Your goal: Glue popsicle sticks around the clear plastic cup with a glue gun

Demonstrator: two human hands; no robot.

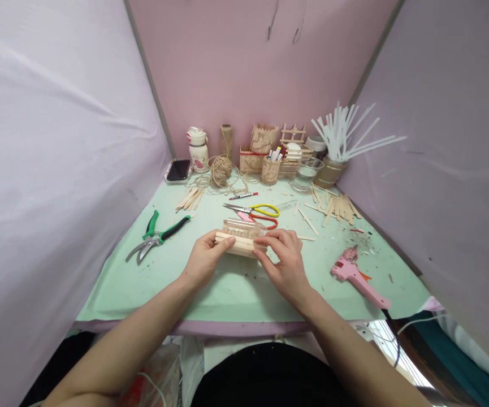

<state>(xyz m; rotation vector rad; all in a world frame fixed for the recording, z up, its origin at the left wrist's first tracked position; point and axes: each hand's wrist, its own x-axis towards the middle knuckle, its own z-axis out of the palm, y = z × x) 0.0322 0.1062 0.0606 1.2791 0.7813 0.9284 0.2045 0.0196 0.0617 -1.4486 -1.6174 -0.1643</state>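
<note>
Between my hands, over the middle of the green tabletop, is a clear plastic container (pixel 244 225) with wooden craft sticks (pixel 241 242) lying side by side along its near side. My left hand (pixel 207 255) is closed on its left end, thumb pressed on the sticks. At the right end my right hand (pixel 284 259) pinches the sticks with thumb and fingertips. Just beyond lie yellow-handled scissors (pixel 265 210) and red-handled scissors (pixel 265 220), the latter partly hidden by the container.
Green-handled pruning shears (pixel 155 239) lie left, a pink glue gun (pixel 356 277) with a cord right. Loose craft sticks (pixel 340 208) spread at the right back. Behind stand a twine ball (pixel 221 170), a white bottle (pixel 198 151), a water cup (pixel 306 176) and a can of white sticks (pixel 331 172).
</note>
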